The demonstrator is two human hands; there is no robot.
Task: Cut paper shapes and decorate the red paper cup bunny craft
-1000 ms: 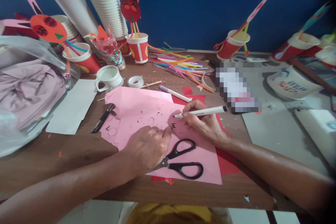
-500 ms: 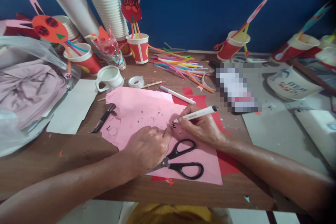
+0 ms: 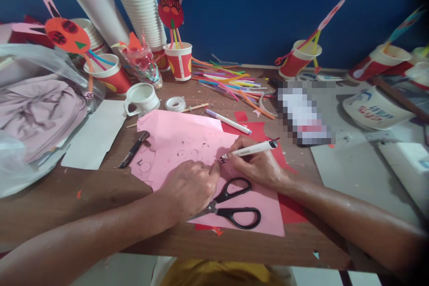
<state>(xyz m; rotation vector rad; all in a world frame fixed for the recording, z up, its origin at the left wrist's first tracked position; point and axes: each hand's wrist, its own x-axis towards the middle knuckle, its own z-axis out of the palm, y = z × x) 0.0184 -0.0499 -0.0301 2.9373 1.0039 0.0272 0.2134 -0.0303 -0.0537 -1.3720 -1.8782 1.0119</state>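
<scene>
My right hand (image 3: 253,161) is closed around a white marker (image 3: 254,148), its tip down at a small black mark on the pink paper (image 3: 187,132). Just left of that mark lies my left hand (image 3: 192,185), its fingers curled and pressed together, pinning the paper from above. Whether a smaller piece sits under its fingertips is hard to tell. Scissors (image 3: 238,217) with black handles lie on the sheet beneath my hands, their blades partly covered by the left one. Faint drawn circles show on the paper. Red paper (image 3: 291,208) sticks out underneath.
A black pen (image 3: 134,149), another marker (image 3: 228,121), a white mug (image 3: 142,99) and a tape roll (image 3: 175,103) surround the paper. Behind are colourful sticks (image 3: 231,78), stacked cups (image 3: 140,13) and a red cup (image 3: 179,65) bearing a paper face. A blurred phone-like object (image 3: 301,116) lies right.
My right hand has tilted the marker slightly, its rear end now lower. The black mark looks a little fuller. My left hand stays in place, and the whole view has shifted slightly.
</scene>
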